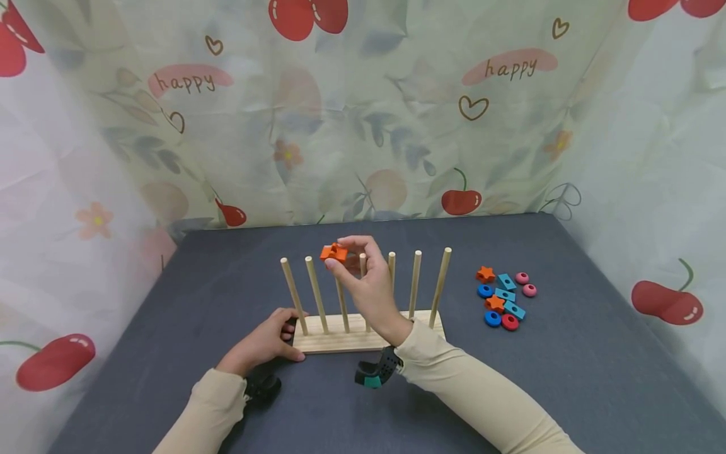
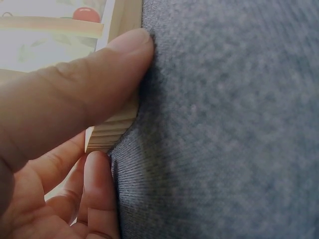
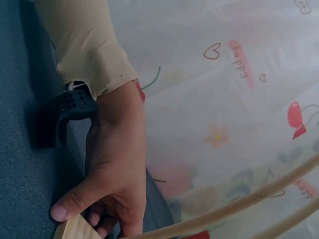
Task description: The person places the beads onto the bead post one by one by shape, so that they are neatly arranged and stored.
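Note:
A pale wooden base (image 1: 340, 341) with several upright pegs (image 1: 439, 287) stands in the middle of the table. My left hand (image 1: 263, 338) holds its left end; in the left wrist view the thumb (image 2: 119, 59) lies along the front edge and the other fingers touch the end face. My right hand (image 1: 371, 284) pinches an orange star-shaped bead (image 1: 333, 253) between thumb and fingers, at the top of the third peg from the left. Whether the peg tip is inside the bead's hole cannot be seen. The right wrist view shows the left hand (image 3: 117, 169) at the base's corner (image 3: 77, 229).
Right of the base lie loose beads: orange stars (image 1: 485, 274), teal rectangular blocks (image 1: 514, 309), blue rings (image 1: 493, 318), a red ring (image 1: 510, 322) and pink beads (image 1: 529, 290). A patterned curtain (image 1: 363, 113) borders the dark tabletop (image 1: 595, 378) behind and on both sides.

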A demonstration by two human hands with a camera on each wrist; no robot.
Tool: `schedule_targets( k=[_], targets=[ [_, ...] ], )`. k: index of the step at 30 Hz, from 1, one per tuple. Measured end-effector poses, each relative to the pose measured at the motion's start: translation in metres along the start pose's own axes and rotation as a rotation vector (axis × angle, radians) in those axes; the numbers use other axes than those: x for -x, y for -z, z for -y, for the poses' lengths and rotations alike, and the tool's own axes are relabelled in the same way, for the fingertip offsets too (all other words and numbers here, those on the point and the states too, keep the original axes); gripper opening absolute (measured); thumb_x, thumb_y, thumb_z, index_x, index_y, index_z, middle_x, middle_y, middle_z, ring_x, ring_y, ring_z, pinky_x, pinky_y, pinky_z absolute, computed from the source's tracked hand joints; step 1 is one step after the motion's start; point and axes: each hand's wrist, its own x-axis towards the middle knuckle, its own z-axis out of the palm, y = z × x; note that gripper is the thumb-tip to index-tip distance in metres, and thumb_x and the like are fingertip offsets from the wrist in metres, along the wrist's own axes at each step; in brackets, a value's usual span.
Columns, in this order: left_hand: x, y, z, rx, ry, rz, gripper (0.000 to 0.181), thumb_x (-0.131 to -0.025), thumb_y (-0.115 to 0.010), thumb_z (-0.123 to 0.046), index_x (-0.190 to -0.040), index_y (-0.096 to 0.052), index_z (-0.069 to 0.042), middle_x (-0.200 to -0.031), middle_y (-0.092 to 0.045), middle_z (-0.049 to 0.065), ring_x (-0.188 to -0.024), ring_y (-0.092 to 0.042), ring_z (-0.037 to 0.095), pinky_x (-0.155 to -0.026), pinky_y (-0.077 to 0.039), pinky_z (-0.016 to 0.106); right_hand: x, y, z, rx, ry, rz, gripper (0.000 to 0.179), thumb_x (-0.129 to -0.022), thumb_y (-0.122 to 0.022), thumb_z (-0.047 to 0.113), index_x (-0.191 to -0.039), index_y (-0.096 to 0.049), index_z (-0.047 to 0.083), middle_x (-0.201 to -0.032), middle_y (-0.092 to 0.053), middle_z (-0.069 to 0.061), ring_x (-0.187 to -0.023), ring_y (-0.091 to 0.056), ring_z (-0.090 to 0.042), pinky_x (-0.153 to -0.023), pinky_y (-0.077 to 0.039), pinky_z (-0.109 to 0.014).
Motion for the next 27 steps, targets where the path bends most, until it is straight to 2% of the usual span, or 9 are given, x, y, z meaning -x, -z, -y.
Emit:
schedule_targets(
  k=[5,10,16,21,27],
  targets=[
    [0.0,0.001,-0.001,0.0,0.01,0.004,0.079,-0.063,-0.09,-0.007,-0.132,-0.053,-0.006,-0.12,-0.045,0.013,-0.104,-0.048,0.024,-0.088,-0.043,0.035,0.002,0.001,-0.005,-0.017,-0.019,0.016,0.03,-0.091,-0.067,0.006,-0.117,-0.051,0.002,-0.113,-0.057,-0.015,-0.088,-0.061,-0.013,-0.08,-0.053,-0.025],
    [0.001,0.002,-0.002,0.004,0.015,0.008,0.079,-0.063,-0.09,-0.007,-0.133,-0.053,-0.006,-0.121,-0.045,0.013,-0.105,-0.048,0.024,-0.089,-0.043,0.037,0.009,0.005,-0.016,-0.009,-0.089,0.058,0.03,-0.091,-0.066,0.009,-0.118,-0.053,0.005,-0.113,-0.061,-0.013,-0.092,-0.062,-0.01,-0.082,-0.053,-0.025],
    [0.001,0.002,-0.003,-0.004,0.031,0.008,0.079,-0.064,-0.09,-0.008,-0.133,-0.053,-0.007,-0.122,-0.045,0.013,-0.106,-0.048,0.024,-0.091,-0.043,0.039,0.019,0.009,-0.029,-0.008,-0.17,0.109,0.029,-0.092,-0.065,0.009,-0.118,-0.053,0.004,-0.109,-0.062,-0.016,-0.093,-0.062,-0.012,-0.082,-0.051,-0.025],
    [0.0,0.002,-0.002,-0.007,0.027,0.003,0.079,-0.063,-0.09,-0.008,-0.133,-0.053,-0.007,-0.122,-0.045,0.013,-0.105,-0.048,0.024,-0.089,-0.043,0.036,0.031,0.013,-0.042,0.021,-0.229,0.158,0.03,-0.093,-0.064,0.011,-0.119,-0.052,0.004,-0.11,-0.062,-0.016,-0.093,-0.061,-0.013,-0.082,-0.05,-0.025],
    [0.0,0.002,0.0,-0.006,0.014,0.013,0.078,-0.064,-0.09,-0.009,-0.133,-0.052,-0.007,-0.122,-0.044,0.013,-0.104,-0.046,0.024,-0.087,-0.042,0.035,0.048,0.017,-0.057,0.045,-0.302,0.185,0.031,-0.094,-0.064,0.014,-0.12,-0.051,0.005,-0.114,-0.063,-0.016,-0.102,-0.06,-0.019,-0.091,-0.047,-0.031]
  ],
)
